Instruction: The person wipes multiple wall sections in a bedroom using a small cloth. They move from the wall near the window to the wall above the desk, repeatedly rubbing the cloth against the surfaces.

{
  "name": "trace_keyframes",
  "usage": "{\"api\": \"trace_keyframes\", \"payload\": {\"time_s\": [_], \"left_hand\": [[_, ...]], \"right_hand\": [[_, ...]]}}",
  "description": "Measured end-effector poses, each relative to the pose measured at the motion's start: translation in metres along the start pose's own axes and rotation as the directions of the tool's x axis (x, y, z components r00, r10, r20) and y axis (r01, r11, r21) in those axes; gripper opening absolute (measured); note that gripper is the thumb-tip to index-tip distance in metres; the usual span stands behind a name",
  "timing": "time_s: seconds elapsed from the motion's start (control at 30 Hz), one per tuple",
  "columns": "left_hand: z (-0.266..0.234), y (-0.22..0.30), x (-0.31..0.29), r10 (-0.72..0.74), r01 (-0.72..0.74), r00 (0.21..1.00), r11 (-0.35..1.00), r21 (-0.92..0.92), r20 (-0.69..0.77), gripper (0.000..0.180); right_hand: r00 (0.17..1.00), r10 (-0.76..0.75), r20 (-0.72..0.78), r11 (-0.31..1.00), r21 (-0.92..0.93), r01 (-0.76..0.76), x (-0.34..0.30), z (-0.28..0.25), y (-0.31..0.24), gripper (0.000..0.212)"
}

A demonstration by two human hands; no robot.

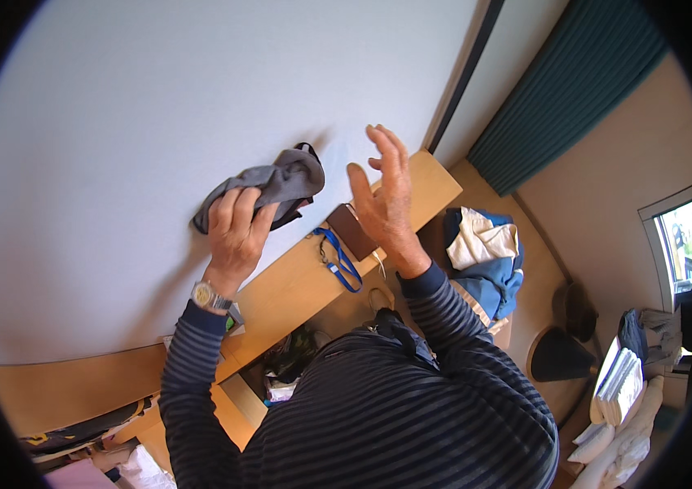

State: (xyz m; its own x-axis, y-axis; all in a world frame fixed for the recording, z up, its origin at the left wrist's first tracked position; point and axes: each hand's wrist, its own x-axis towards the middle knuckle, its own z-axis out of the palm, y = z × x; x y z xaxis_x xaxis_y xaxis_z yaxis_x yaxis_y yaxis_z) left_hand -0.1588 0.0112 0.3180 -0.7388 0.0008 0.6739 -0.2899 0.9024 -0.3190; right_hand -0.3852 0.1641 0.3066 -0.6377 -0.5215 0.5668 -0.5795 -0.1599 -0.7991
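A bunched grey cloth item with black trim (281,179) is pressed against or held just in front of the white wall; its folds hide what kind of thing it is. My left hand (236,224) grips its lower left part, with the fingers curled over the fabric. To the right, my right hand (388,200) is raised with nothing in it, its fingers apart and clear of the cloth. Below the right hand, a flat brown case or book (351,231) lies on a wooden ledge (276,297), beside a blue lanyard (347,269).
Blue and cream clothes (488,253) are piled to the right of the ledge. A dark cone-shaped object (559,356) stands on the floor farther right, near a stack of papers (619,383). A green curtain (570,81) hangs at the upper right. Under the ledge, an open space (289,363) holds assorted items.
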Motion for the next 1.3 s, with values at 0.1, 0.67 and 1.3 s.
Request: {"api": "trace_keyframes", "payload": {"time_s": [0.1,0.67,1.3], "left_hand": [[0.042,0.022,0.034,0.089,-0.089,0.996,0.996,-0.018,0.020,0.025],[-0.090,-0.046,0.089,-0.081,0.140,0.964,0.965,0.222,-0.255,0.082],[-0.099,-0.030,-0.193,-0.712,0.749,0.643,0.662,0.036,-0.282,0.053]], "right_hand": [[0.996,0.079,-0.034,0.996,-0.037,-0.080,0.002,-0.041,0.031,0.055],[0.997,0.070,0.030,0.996,0.046,-0.072,0.005,-0.026,0.025,0.058],[0.914,-0.165,0.372,0.960,0.274,0.062,-0.088,0.117,-0.071,0.052]]}}
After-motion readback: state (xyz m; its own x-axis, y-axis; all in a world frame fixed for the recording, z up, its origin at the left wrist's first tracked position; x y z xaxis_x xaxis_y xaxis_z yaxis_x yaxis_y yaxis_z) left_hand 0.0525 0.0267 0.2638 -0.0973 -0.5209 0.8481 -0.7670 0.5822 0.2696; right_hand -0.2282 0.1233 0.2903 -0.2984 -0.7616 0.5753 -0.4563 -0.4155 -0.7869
